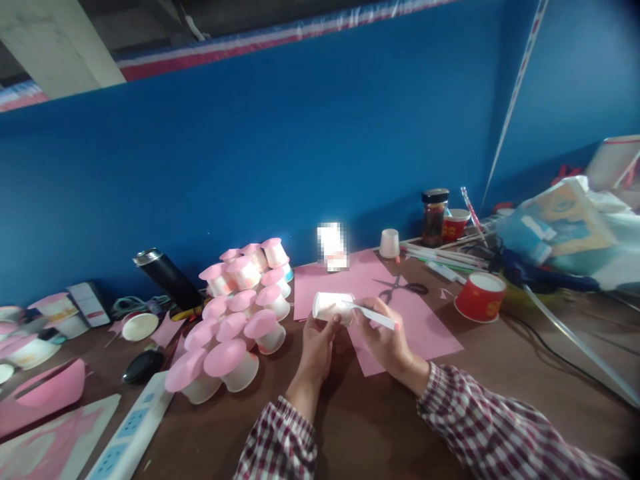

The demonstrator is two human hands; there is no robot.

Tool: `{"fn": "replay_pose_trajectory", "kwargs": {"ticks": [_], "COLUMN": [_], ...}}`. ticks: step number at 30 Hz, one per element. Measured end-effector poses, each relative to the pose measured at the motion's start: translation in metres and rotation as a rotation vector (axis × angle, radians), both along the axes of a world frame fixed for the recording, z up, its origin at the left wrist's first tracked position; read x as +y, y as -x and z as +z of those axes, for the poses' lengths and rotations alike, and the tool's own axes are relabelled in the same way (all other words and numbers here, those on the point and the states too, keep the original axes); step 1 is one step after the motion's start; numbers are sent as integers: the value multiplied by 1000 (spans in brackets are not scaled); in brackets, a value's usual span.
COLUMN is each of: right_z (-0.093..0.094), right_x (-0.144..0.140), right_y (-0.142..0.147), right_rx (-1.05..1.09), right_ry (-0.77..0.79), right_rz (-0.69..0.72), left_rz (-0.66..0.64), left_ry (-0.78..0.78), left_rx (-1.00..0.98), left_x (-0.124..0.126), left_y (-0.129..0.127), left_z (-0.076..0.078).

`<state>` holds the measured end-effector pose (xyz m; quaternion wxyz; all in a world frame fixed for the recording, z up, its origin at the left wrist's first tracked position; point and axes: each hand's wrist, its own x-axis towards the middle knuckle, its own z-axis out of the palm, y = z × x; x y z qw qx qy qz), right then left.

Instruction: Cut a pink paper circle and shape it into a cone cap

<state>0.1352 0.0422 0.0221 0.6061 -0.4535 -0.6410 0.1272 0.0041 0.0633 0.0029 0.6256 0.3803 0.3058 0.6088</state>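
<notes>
The person's left hand [316,347] has its grip wrapped around a small white paper cup [333,307], held on its side just above the brown worktop [380,413], open end pointing left. The right hand [387,337] has its grip pinched shut on a thin white pen-like stick [369,315], and the tip is touching the cup's side. Both sleeves are red-and-white plaid.

Right under the hands lies a pink paper sheet [425,327], with a pair of scissors [403,288] resting on it a bit further back. To the left there's a whole stack of cups with pink tops [240,313], looking like little mushrooms, piled near a black flask [167,277]. A red paper cup [481,296] stands off to the right of the pink sheet, and a dark-lidded jar [434,217] stands near the blue wall. A white power strip [133,433] lies at the lower left.
</notes>
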Motion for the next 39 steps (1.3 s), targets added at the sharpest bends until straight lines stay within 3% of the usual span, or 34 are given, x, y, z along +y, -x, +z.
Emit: {"fn": "replay_pose_trajectory", "kwargs": {"ticks": [39], "right_z": [-2], "right_x": [3], "right_y": [0], "right_rx": [-14], "right_ry": [-14], "right_rz": [-53], "left_rz": [18], "left_ry": [1], "left_rx": [68], "left_x": [-1], "left_y": [1], "left_z": [-1]}}
